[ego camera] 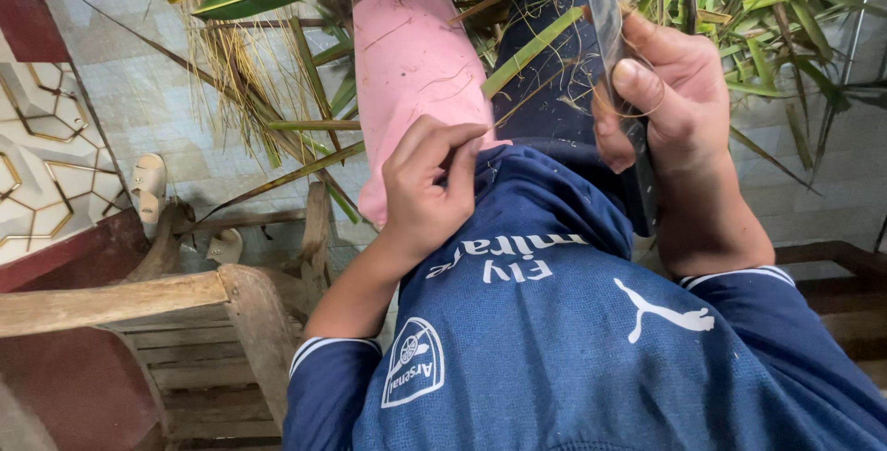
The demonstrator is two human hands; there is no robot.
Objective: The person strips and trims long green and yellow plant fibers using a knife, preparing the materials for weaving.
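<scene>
The right hand (670,91) is gripping a knife (614,54), fingers curled closed round the handle and thumb lying along the flat of the long blade, which is pointing up and away from the lap. A thin green leaf strip (531,49) is lying slantwise just left of the blade, its upper end meeting the blade's edge, over the dark blue trouser leg.

The left hand (427,188) is resting just left of the knife, at the lower edge of a pink cloth (407,63) that is covering the other leg. Its fingers are bent inward with the tips pinched together; whether they are holding a fibre I cannot tell.

Beyond the knife, green leaves (739,7) are lying in a heap on the tiled floor, and dry yellow strands (226,72) are spreading out left of the pink cloth. A wooden chair (185,322) is standing well left of and below the knife, beside the person's blue shirt (554,340).
</scene>
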